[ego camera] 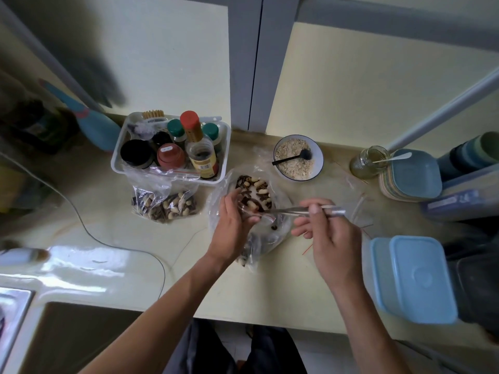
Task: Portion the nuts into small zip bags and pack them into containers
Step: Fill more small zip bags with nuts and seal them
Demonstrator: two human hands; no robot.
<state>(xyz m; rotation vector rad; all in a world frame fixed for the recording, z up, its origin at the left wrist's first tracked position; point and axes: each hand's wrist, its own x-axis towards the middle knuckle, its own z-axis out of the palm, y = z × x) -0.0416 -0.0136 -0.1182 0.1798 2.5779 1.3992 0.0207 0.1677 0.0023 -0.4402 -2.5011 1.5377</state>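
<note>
Your left hand (pixel 234 215) pinches the zip bag (pixel 266 233) mouth. Your right hand (pixel 328 233) grips the tongs (pixel 302 211), their tips in the nuts (pixel 255 191) just before the bowl (pixel 298 157).

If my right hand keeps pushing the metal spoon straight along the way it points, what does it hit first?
Most likely the small zip bag your left hand holds open: the right hand aims the metal spoon leftward, its tip at the bag's mouth. Depth is uncertain.
</note>
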